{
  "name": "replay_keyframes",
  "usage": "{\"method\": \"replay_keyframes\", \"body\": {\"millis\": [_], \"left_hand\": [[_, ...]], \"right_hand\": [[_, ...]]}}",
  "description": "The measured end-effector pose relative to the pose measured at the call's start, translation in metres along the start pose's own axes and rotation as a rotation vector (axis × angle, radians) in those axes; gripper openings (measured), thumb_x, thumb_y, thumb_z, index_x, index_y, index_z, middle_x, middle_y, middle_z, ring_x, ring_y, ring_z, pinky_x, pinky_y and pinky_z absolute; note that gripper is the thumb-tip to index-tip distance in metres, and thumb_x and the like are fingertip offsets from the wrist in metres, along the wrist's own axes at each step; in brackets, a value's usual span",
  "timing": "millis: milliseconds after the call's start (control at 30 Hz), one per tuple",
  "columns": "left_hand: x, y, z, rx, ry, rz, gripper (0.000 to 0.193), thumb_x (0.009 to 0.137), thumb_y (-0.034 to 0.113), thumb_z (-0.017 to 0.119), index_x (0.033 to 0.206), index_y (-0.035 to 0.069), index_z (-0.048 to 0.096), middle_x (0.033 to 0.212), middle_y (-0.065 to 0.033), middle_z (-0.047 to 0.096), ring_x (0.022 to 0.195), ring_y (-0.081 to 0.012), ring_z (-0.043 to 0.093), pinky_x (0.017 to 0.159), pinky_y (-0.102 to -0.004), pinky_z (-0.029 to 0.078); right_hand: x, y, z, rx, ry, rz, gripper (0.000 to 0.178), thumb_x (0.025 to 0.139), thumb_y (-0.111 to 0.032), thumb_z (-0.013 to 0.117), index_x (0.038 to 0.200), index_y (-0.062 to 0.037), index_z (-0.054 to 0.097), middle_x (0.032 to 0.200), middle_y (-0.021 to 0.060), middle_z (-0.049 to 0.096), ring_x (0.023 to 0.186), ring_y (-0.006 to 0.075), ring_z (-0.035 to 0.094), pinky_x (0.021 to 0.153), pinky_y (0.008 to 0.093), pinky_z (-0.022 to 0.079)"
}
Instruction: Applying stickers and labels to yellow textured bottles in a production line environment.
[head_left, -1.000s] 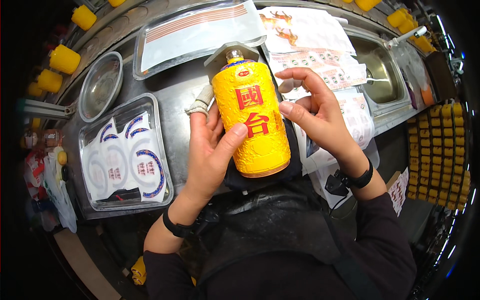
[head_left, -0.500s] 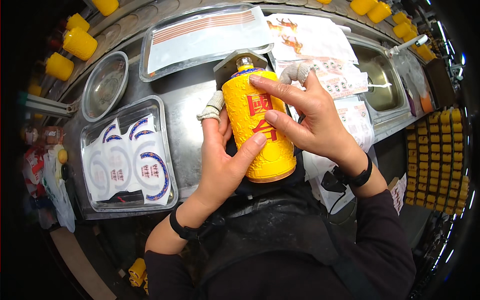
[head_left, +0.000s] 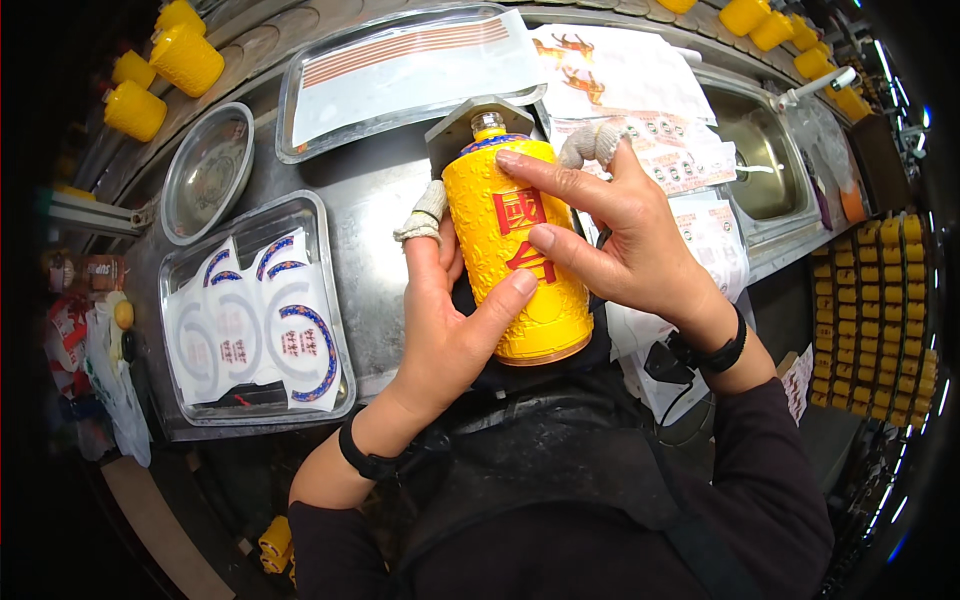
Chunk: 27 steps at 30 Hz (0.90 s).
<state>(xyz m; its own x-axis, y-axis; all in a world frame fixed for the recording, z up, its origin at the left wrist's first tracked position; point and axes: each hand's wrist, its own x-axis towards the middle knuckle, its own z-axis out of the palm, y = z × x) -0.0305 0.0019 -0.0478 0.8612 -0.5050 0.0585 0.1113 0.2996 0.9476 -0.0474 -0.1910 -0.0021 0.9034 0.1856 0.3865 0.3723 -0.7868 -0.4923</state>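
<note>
A yellow embossed bottle (head_left: pixel 540 325) with red characters on its front lies tilted in front of me, its clear-topped neck (head_left: pixel 489 122) away from me. A blue patterned band rings its shoulder. My left hand (head_left: pixel 445 310) grips the bottle's left side, thumb across the front and the other fingers partly hidden behind it. My right hand (head_left: pixel 635 235) has its fingers apart, with index fingertip on the bottle's shoulder and thumb tip by the red characters. Cloth finger covers (head_left: pixel 597 146) sit on fingers of both hands. A grey metal angled piece (head_left: pixel 447 138) stands behind the neck.
A tray (head_left: pixel 345 372) of blue arc decals lies left, beside a metal bowl (head_left: pixel 210 172). Farther back are a tray (head_left: pixel 291 132) with a striped sheet and printed sheets (head_left: pixel 640 80). A sink (head_left: pixel 760 125) is at right. Yellow bottles (head_left: pixel 187 60) line the far conveyor.
The yellow bottles on the far conveyor have shifted to the right. My hands and the held bottle look almost unchanged.
</note>
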Motion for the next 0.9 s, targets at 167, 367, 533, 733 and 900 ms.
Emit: {"method": "replay_keyframes", "body": {"millis": [167,367,533,733,900], "left_hand": [[0.000,0.001,0.000,0.001,0.015,0.000,0.078,0.087,0.013,0.068,0.142,-0.004,0.017,0.140,-0.0231,0.041,0.129,-0.0266,0.046,0.109,-0.0392,0.036],[0.001,0.006,0.001,-0.028,0.025,-0.041,0.077,0.087,0.012,0.067,0.143,-0.003,0.017,0.141,-0.0226,0.040,0.129,-0.0268,0.046,0.108,-0.0391,0.036],[0.000,0.004,0.000,-0.028,0.033,-0.050,0.077,0.087,0.011,0.066,0.144,-0.003,0.016,0.141,-0.0226,0.040,0.129,-0.0269,0.046,0.108,-0.0389,0.037],[0.000,0.005,0.002,-0.042,0.037,-0.045,0.077,0.088,0.012,0.066,0.144,-0.003,0.015,0.141,-0.0229,0.040,0.128,-0.0268,0.047,0.107,-0.0383,0.039],[0.001,0.003,0.001,-0.040,0.027,-0.050,0.078,0.088,0.012,0.066,0.144,-0.003,0.015,0.141,-0.0230,0.040,0.128,-0.0266,0.046,0.107,-0.0381,0.039]], "right_hand": [[0.000,0.002,0.000,-0.008,0.001,-0.031,0.052,0.082,-0.029,0.071,0.132,-0.0220,0.060,0.083,0.0110,0.058,0.074,0.0227,0.046,0.064,0.0321,0.045],[-0.004,0.014,0.016,0.732,0.153,0.383,0.039,0.088,-0.014,0.060,0.125,-0.0018,0.057,0.104,0.0075,0.057,0.083,0.0105,0.052,0.072,0.0264,0.048],[0.000,0.001,0.018,0.792,0.128,0.535,0.042,0.085,-0.015,0.069,0.121,-0.0021,0.052,0.101,0.0056,0.056,0.057,0.0012,0.047,0.051,0.0168,0.040],[0.003,-0.003,0.013,0.666,0.023,0.571,0.046,0.085,-0.007,0.068,0.124,-0.0017,0.046,0.115,0.0093,0.053,0.075,0.0073,0.065,0.062,0.0175,0.050],[0.001,0.003,0.021,0.684,0.150,0.507,0.048,0.080,-0.023,0.077,0.117,-0.0033,0.053,0.090,0.0029,0.053,0.053,0.0009,0.040,0.046,0.0191,0.034]]}}
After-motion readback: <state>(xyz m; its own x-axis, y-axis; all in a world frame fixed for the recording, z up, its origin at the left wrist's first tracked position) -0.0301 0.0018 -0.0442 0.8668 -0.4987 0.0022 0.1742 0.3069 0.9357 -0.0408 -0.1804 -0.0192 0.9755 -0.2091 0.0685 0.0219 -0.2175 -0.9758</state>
